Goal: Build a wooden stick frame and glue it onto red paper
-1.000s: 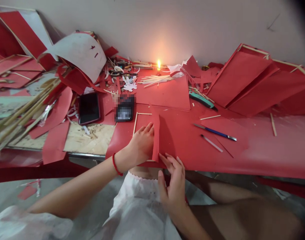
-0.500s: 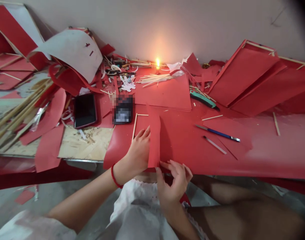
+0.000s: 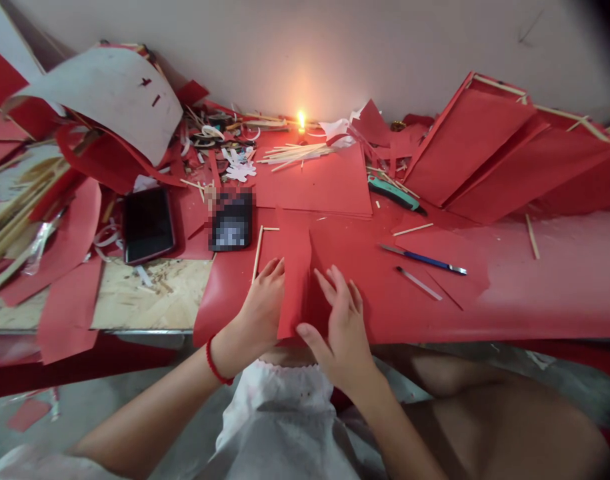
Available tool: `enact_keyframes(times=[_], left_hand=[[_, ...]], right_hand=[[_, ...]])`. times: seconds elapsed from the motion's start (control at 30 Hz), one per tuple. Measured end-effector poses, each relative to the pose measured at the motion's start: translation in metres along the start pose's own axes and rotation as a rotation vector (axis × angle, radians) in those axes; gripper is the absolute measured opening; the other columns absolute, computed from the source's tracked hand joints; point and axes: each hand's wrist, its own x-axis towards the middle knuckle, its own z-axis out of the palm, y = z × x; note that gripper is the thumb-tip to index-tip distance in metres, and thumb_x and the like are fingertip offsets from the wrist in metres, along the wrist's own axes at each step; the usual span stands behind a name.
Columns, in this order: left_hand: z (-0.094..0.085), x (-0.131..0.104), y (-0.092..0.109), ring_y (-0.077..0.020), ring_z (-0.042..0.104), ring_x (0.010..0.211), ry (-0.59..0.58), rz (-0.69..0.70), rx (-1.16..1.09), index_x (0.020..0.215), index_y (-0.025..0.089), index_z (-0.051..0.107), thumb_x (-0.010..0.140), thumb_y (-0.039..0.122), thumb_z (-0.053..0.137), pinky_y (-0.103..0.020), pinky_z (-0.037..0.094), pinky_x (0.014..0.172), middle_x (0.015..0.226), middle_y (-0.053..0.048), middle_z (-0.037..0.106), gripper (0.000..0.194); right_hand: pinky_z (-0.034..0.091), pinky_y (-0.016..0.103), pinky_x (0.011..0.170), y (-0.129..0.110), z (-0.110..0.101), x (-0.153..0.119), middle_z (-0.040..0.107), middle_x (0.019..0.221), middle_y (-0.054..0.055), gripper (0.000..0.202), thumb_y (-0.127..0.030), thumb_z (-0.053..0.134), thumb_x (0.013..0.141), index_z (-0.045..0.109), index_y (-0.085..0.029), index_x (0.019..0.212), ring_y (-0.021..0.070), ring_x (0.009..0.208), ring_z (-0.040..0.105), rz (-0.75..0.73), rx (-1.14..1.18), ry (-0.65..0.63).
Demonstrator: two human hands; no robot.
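A red paper sheet stands with a raised flap (image 3: 295,280) folded up at the table's front. My left hand (image 3: 259,310), a red cord bracelet on its wrist, lies flat against the left side of the flap. Its fingers are stretched out, and their right side is partly hidden by the paper. To the right of the flap, my right hand (image 3: 342,327) is open, with fingers spread and the thumb close to the flap's lower edge; whether it touches I cannot tell. Thin wooden sticks (image 3: 257,253) form a corner just beyond my left hand.
A lit candle (image 3: 301,123) burns at the back, near loose sticks (image 3: 297,153) on stacked red paper (image 3: 315,190). Rightward lie a green utility knife (image 3: 397,195) and a blue craft knife (image 3: 429,261). A phone (image 3: 149,225) and a blurred dark object (image 3: 231,223) lie left.
My right hand has moved up from the flap's bottom corner and its fingers have opened. My left hand stays beside the flap. The whole view has shifted a little.
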Motion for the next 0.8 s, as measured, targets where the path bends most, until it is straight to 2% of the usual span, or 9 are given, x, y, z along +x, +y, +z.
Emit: enact_keyframes(times=[0.07, 0.17, 0.33, 0.43, 0.5, 0.57, 0.63, 0.7, 0.8], left_hand=[[0.004, -0.003, -0.002, -0.0296, 0.067, 0.114, 0.05, -0.002, -0.046, 0.104, 0.021, 0.073, 0.086, 0.025, 0.057, -0.047, 0.05, 0.108, 0.104, -0.01, 0.077, 0.024], [0.012, -0.009, -0.006, -0.0277, 0.069, 0.11, 0.106, -0.009, -0.108, 0.104, 0.02, 0.072, 0.087, 0.024, 0.056, -0.047, 0.052, 0.105, 0.109, -0.01, 0.076, 0.024], [0.012, -0.011, -0.009, -0.0256, 0.07, 0.106, 0.106, 0.008, -0.15, 0.109, 0.02, 0.07, 0.091, 0.021, 0.051, -0.046, 0.054, 0.102, 0.11, -0.011, 0.076, 0.026], [0.005, -0.005, -0.007, -0.0274, 0.069, 0.109, 0.091, 0.027, -0.111, 0.104, 0.021, 0.07, 0.09, 0.022, 0.051, -0.048, 0.053, 0.103, 0.104, -0.01, 0.076, 0.024], [0.003, -0.003, -0.006, -0.0264, 0.07, 0.104, 0.075, 0.041, -0.108, 0.098, 0.023, 0.07, 0.088, 0.022, 0.052, -0.047, 0.053, 0.103, 0.094, -0.008, 0.075, 0.02], [0.004, -0.003, -0.006, -0.025, 0.07, 0.097, 0.086, 0.039, -0.114, 0.093, 0.024, 0.068, 0.087, 0.019, 0.051, -0.046, 0.053, 0.103, 0.086, -0.005, 0.074, 0.019], [0.007, -0.005, -0.007, -0.0239, 0.07, 0.092, 0.13, 0.018, -0.144, 0.097, 0.024, 0.067, 0.085, 0.016, 0.049, -0.044, 0.055, 0.101, 0.086, -0.005, 0.074, 0.023], [0.011, -0.008, -0.009, -0.0229, 0.071, 0.092, 0.174, -0.008, -0.206, 0.108, 0.023, 0.065, 0.085, 0.014, 0.046, -0.042, 0.057, 0.096, 0.096, -0.006, 0.076, 0.031], [0.014, -0.011, -0.012, -0.0233, 0.072, 0.098, 0.211, -0.011, -0.242, 0.12, 0.022, 0.062, 0.087, 0.012, 0.042, -0.041, 0.058, 0.092, 0.108, -0.009, 0.076, 0.04]], right_hand=[[0.026, 0.064, 0.123, 0.0, 0.003, 0.012, 0.053, 0.155, 0.022, 0.085, -0.063, 0.04, 0.104, 0.005, -0.015, 0.164, 0.0313, 0.149, 0.046, 0.007, 0.002, -0.065], [0.021, 0.064, 0.126, -0.002, 0.009, 0.016, 0.052, 0.155, 0.024, 0.087, -0.065, 0.04, 0.103, 0.005, -0.014, 0.164, 0.0306, 0.149, 0.046, 0.029, 0.02, -0.08], [0.018, 0.065, 0.127, 0.003, 0.003, 0.016, 0.051, 0.155, 0.026, 0.093, -0.068, 0.042, 0.102, 0.004, -0.011, 0.165, 0.0306, 0.151, 0.044, 0.033, 0.082, -0.16], [0.017, 0.065, 0.128, 0.013, -0.007, 0.036, 0.055, 0.153, 0.023, 0.092, -0.068, 0.039, 0.103, 0.004, -0.012, 0.166, 0.0292, 0.153, 0.04, 0.036, 0.124, -0.155], [0.019, 0.064, 0.127, 0.021, -0.008, 0.055, 0.051, 0.156, 0.023, 0.092, -0.071, 0.033, 0.103, 0.005, -0.01, 0.166, 0.0297, 0.156, 0.035, 0.038, 0.139, -0.155], [0.021, 0.065, 0.126, 0.027, -0.002, 0.072, 0.048, 0.159, 0.024, 0.093, -0.073, 0.03, 0.102, 0.006, -0.009, 0.166, 0.0312, 0.156, 0.034, 0.042, 0.134, -0.181], [0.021, 0.066, 0.126, 0.029, 0.01, 0.082, 0.048, 0.158, 0.024, 0.094, -0.074, 0.031, 0.101, 0.008, -0.01, 0.166, 0.0322, 0.154, 0.038, 0.059, 0.102, -0.185], [0.019, 0.065, 0.127, 0.027, 0.022, 0.084, 0.044, 0.16, 0.025, 0.094, -0.073, 0.033, 0.101, 0.012, -0.009, 0.166, 0.033, 0.154, 0.038, 0.077, 0.057, -0.171], [0.013, 0.063, 0.129, 0.023, 0.031, 0.079, 0.034, 0.165, 0.027, 0.096, -0.074, 0.029, 0.101, 0.016, -0.003, 0.164, 0.0343, 0.158, 0.029, 0.113, 0.025, -0.212]])
